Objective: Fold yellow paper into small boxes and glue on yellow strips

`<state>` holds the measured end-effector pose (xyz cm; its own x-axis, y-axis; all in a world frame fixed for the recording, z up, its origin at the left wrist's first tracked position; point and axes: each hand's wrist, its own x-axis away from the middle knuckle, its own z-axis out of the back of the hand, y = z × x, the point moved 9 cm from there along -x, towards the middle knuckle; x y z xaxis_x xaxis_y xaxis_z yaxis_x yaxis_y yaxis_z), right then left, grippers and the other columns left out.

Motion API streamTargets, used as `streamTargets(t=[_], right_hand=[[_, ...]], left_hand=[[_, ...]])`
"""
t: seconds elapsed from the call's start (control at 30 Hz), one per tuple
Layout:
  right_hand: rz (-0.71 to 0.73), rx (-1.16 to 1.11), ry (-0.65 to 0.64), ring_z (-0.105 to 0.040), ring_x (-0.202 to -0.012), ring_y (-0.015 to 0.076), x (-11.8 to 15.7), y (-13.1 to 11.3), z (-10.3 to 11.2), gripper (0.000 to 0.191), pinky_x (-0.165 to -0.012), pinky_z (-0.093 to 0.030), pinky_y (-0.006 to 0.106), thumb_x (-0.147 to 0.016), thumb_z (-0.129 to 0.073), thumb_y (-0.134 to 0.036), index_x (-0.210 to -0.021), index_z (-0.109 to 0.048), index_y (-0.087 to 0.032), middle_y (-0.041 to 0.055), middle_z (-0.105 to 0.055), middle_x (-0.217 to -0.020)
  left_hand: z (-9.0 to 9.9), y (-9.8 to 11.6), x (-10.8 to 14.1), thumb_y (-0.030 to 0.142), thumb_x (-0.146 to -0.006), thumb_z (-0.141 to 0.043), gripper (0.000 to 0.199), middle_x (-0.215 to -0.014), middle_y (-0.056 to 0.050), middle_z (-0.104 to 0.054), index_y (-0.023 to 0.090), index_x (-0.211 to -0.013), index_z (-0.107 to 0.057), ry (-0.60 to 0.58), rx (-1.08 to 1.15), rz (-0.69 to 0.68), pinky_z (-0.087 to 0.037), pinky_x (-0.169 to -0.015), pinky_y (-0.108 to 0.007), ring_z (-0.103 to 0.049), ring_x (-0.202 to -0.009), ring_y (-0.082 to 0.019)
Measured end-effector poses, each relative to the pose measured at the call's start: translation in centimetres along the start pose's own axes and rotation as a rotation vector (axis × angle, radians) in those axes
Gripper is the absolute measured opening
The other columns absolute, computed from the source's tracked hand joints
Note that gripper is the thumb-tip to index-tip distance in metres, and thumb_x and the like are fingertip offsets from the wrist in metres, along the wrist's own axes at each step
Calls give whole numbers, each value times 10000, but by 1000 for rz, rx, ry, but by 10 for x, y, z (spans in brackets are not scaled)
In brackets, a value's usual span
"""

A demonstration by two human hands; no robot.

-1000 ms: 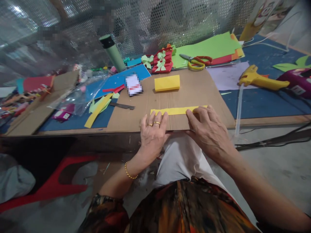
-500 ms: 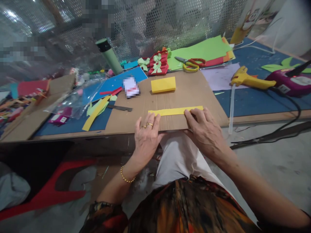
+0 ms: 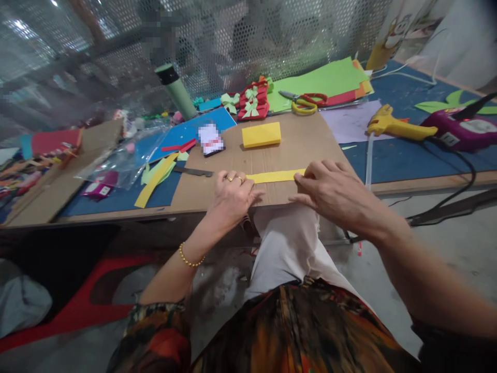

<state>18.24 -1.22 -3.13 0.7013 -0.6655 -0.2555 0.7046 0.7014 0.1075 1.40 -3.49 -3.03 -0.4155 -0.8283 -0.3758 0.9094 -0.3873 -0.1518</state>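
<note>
A narrow yellow paper strip (image 3: 274, 176) lies across a brown cardboard sheet (image 3: 229, 202) near the table's front edge. The curled fingers of my left hand (image 3: 233, 194) press its left end down, the thumb sticking out to the right. Over the right end sits my right hand (image 3: 330, 186), its fingertips bent onto the paper and its thumb apart below. Both ends of the strip are hidden under my fingers. Beyond it rests a folded yellow paper piece (image 3: 261, 135). A dark flat blade (image 3: 193, 171) lies just left of my left hand.
Scissors (image 3: 305, 102) rest on green paper sheets (image 3: 318, 83) at the back. A yellow-handled glue gun (image 3: 399, 126) lies on the right. Red pieces with green bows (image 3: 252, 101), a green bottle (image 3: 176, 90) and a blurred-out pale item (image 3: 210, 139) stand or lie left of the scissors.
My left hand has shifted slightly left and its fingers curl more over the strip. My right hand has turned, covering more of the strip's right end, with its thumb now showing.
</note>
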Motion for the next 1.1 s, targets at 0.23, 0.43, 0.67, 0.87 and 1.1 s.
streamTargets(t=[0.23, 0.43, 0.67, 0.87, 1.1], right_hand=[[82, 84, -187, -552, -849, 250, -20, -1, 5, 204, -737, -318, 368, -1052, -586, -123, -938, -755, -132, 143, -687, -947], [195, 171, -101, -571, -823, 229, -28, -5, 0, 209, -711, -284, 361, -1028, -571, -63, -941, -735, -158, 124, -705, -904], [163, 110, -75, -569, -758, 223, -39, 7, -2, 218, -723, -297, 380, -1010, -554, -157, -911, -749, -166, 114, -719, -854], [89, 80, -21, -566, -778, 251, -38, 15, -9, 320, -723, -318, 392, -1036, -471, -213, -997, -784, -160, 142, -721, -885], [85, -102, -30, -616, -833, 246, -39, 35, -14, 309, -755, -344, 388, -1069, -463, -268, -925, -716, -166, 130, -707, -908]], left_hand=[[-1, 0, -18, 110, -1084, -513, 324, -881, -108, -752, 163, -883, -761, -12, -190, -152, -411, -783, -398, -645, -819, -256], [-1, 11, -24, -5, -1044, -438, 362, -896, -157, -751, 113, -922, -757, -52, -279, -251, -378, -736, -397, -634, -792, -263], [-6, -4, -33, 153, -1118, -406, 373, -973, -178, -750, 120, -984, -753, -89, -158, -119, -383, -795, -421, -638, -881, -288], [-13, -31, -35, 272, -1110, -499, 268, -1049, -115, -754, 198, -990, -727, -146, 182, 58, -421, -899, -423, -641, -1003, -284], [-13, -44, -37, 262, -1063, -535, 232, -1023, -90, -742, 220, -936, -725, -156, 325, 198, -446, -908, -436, -633, -1010, -281]])
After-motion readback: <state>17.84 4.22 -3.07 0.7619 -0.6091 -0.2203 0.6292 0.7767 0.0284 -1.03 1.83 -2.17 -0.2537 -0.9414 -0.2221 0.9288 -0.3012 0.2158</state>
